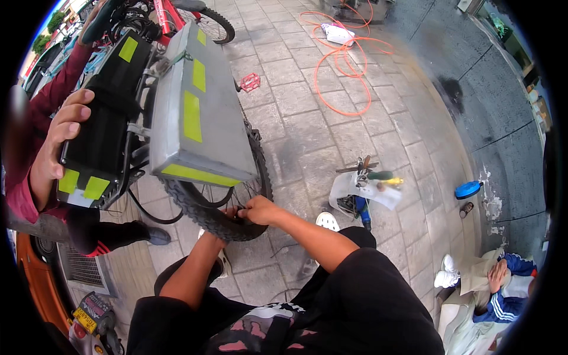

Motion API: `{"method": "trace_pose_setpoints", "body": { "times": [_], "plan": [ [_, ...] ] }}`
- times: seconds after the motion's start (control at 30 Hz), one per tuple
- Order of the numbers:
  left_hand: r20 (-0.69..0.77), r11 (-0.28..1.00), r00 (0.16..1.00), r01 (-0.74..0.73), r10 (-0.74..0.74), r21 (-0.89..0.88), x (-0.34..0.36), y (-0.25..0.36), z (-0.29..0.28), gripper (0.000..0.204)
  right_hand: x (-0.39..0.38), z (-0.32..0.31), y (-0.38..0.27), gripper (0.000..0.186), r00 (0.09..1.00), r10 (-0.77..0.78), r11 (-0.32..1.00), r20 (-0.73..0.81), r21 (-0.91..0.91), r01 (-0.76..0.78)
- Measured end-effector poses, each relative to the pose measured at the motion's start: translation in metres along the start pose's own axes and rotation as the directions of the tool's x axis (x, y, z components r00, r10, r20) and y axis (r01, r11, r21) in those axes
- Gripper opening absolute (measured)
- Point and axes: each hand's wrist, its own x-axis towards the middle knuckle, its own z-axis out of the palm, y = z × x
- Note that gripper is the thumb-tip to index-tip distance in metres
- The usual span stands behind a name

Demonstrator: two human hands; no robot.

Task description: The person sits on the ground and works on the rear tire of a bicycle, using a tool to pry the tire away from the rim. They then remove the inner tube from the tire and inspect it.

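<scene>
In front of me stands the knobby-tyred bicycle wheel, with a grey metal box marked with yellow-green strips mounted above it. My right hand is at the tyre's right side, its fingers pinched at the rim by the spokes. What lies between those fingers is too small to make out. My left hand reaches in from below, behind the tyre, which hides most of its fingers. To the left, another person's hand rests on a long black case fixed beside the grey box.
Orange hose lies in loops on the paving beyond. To the right, a pale container holds several tools. A blue round object stands by the dark wall. Someone sits at the lower right, hands together. A red pedal juts out.
</scene>
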Motion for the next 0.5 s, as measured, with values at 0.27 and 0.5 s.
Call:
{"method": "trace_pose_setpoints", "body": {
  "times": [0.27,0.5],
  "plan": [
    [-0.098,0.78,0.94,0.208,-0.326,-0.591,0.003,0.017,0.017,0.016,-0.005,-0.006,0.007,0.029,0.993,-0.097,0.981,0.07,0.173,0.083],
    [-0.178,0.764,0.922,0.164,-0.343,-0.623,-0.017,0.064,0.029,0.011,0.005,-0.002,0.009,0.02,0.977,0.013,0.875,0.213,0.47,-0.114]
  ]
}}
